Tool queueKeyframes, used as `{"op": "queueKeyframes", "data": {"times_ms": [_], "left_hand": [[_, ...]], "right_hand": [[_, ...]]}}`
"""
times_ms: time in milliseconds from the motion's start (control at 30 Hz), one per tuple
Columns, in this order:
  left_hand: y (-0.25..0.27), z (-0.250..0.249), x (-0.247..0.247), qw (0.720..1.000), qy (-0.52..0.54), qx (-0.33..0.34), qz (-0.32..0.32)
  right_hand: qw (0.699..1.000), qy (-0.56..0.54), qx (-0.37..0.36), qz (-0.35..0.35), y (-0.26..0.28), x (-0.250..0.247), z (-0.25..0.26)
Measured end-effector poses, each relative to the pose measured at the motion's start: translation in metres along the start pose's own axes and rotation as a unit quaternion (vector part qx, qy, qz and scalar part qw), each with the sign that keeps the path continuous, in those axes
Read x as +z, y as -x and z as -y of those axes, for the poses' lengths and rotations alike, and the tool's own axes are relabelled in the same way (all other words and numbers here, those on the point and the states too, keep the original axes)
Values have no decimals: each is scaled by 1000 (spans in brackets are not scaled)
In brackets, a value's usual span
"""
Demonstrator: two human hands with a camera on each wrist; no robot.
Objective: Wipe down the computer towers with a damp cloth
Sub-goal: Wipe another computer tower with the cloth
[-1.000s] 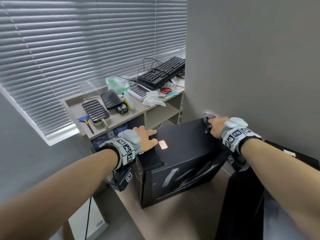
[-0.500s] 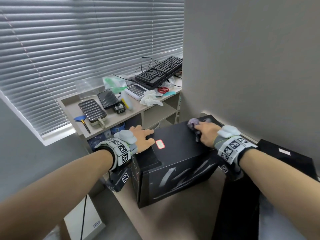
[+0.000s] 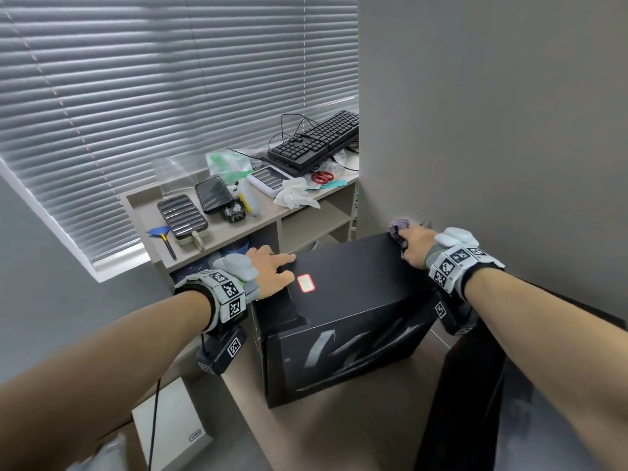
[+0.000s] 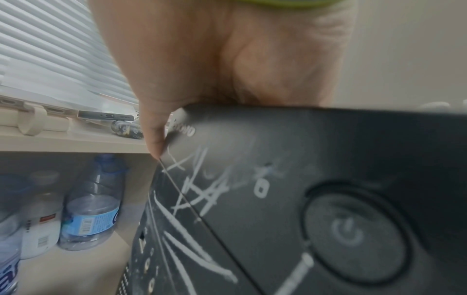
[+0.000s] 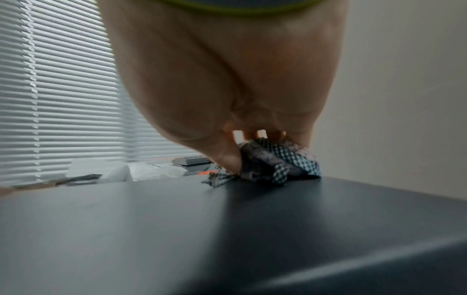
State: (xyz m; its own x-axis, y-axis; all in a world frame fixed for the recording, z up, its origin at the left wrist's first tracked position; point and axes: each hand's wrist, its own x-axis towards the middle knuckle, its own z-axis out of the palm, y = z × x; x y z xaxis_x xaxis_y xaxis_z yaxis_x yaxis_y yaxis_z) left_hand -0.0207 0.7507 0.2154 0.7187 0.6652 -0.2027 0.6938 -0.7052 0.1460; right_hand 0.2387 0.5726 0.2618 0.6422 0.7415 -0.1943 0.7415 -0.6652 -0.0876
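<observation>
Little can be read; most marks are blurred.

The computer tower (image 4: 316,179) bears a power symbol on its round button (image 4: 347,233), white scrawled marks and a blurred, unreadable brand word near its top corner. Its red-edged sticker (image 3: 306,283) and the bottle label (image 4: 91,221), with a barcode, are illegible.

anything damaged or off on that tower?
Yes. The tower front has whitish scratch-like marks beside the power button, near the left hand. A red-edged sticker sits slightly askew on top. The cloth is bunched under the right hand.
</observation>
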Motion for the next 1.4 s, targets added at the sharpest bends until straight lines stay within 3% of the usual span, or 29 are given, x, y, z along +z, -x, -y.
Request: {"op": "queueKeyframes", "data": {"times_ms": [300,367,533,667,933,1400], "left_hand": [[1,-1,-1,1000,-4,-5,-2],[1,1,-2,1000,-11,3,2],[1,2,-1,1000,-17,20,1],[-1,4,-2,999,-25,37,2],[-10,10,8,997,-30,69,-16],[-21,18,9,982,-85,169,7]], "right_hand": [[982,-13,-188,13,64,23,74],[984,-14,-179,15,66,24,66],[998,-2,-64,12,63,11,22],[999,18,-27,21,70,18,39],[999,20,-39,33,93,36,81],[996,-82,-18,-32,142,50,131]]}}
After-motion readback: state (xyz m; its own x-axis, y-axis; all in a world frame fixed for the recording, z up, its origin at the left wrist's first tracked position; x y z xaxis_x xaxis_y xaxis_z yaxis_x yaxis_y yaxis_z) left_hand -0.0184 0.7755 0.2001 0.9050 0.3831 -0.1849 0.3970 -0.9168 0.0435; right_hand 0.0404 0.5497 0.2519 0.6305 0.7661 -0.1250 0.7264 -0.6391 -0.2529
